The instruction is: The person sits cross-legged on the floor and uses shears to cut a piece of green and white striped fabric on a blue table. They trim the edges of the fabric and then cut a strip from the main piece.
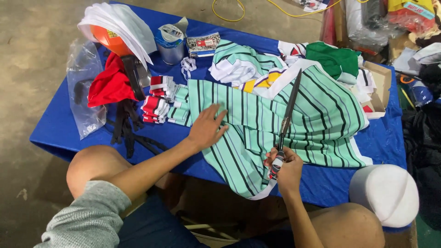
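Observation:
A mint-green fabric piece [257, 119] with dark stripes and white edging lies spread over the blue table [69, 124]. My left hand [206, 128] rests flat on its left part, fingers apart. My right hand [287, 167] grips the handles of long black scissors [288, 110] at the fabric's lower edge. The blades lie shut and point away over the cloth.
Folded striped pieces [239, 64] and green cloth [335, 59] lie at the back. Red-and-white cuffs [156, 103], red cloth [108, 87], black straps [126, 124], a plastic bag [85, 87], a tape roll [170, 43] sit left. A white dome [386, 193] stands at right.

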